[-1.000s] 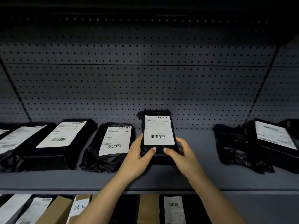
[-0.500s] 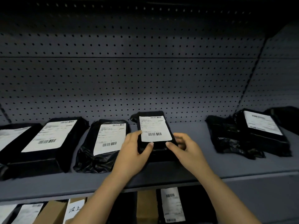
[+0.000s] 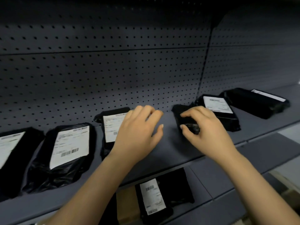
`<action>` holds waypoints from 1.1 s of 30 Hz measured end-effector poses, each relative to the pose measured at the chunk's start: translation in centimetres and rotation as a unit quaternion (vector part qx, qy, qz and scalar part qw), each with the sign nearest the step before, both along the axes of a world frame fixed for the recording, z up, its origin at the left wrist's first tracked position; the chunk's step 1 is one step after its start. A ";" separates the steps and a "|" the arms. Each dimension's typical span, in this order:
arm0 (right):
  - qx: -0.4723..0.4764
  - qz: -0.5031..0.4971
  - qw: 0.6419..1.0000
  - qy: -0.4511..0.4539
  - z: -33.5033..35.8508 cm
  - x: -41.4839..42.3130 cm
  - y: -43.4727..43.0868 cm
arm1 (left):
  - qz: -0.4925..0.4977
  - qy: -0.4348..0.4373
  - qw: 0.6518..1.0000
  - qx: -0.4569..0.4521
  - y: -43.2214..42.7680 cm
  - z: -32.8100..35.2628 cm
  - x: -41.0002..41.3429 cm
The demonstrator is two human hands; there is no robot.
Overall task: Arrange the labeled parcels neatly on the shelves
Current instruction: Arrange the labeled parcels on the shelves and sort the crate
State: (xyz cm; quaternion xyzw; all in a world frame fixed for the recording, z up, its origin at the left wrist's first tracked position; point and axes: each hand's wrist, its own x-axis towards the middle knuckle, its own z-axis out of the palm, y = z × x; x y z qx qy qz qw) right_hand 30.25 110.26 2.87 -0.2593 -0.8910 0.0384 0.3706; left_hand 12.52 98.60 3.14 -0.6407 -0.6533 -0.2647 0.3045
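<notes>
1 crumpled parcel (image 3: 177, 111), pinched in the right hand (image 3: 207, 127), left hand (image 3: 138, 133) slack and empty, likely needs squaring on the shelf (image 3: 164, 153).

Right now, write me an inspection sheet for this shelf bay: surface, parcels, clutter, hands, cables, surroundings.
Surface: grey shelf, parcels lying along it in a row.
Job's things: three label-up parcels at left; crumpled black parcel, no label showing; labelled parcel beside it on the right; long parcel far right.
Clutter: nothing seen.
Grippers: left hand loosely curled over the third parcel, holding nothing; right hand grips the crumpled black parcel.
Cables: nothing seen.
Surroundings: pegboard back panel; lower shelf with a label-up black parcel and a cardboard box.
</notes>
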 end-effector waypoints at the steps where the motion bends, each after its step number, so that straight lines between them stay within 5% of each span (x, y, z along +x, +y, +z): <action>1: 0.004 -0.002 1.000 0.003 0.1 0.7 0.7 | -0.005 0.006 1.000 -0.002 0.8 0.0 0.7; 12: -0.066 0.028 0.997 0.012 -2.7 5.9 11.3 | 0.062 -0.007 0.996 -0.060 10.1 -1.6 7.1; 19: -0.142 0.064 0.988 -0.019 -5.9 5.2 15.6 | 0.117 -0.111 0.976 -0.143 14.5 -5.1 8.6; 25: -0.175 0.091 0.980 -0.041 -7.6 4.9 16.3 | 0.164 -0.231 0.923 -0.262 16.3 -7.0 8.2; 33: -0.200 0.156 0.967 -0.033 -8.2 5.4 15.7 | 0.168 -0.253 0.928 -0.215 13.6 -7.5 9.0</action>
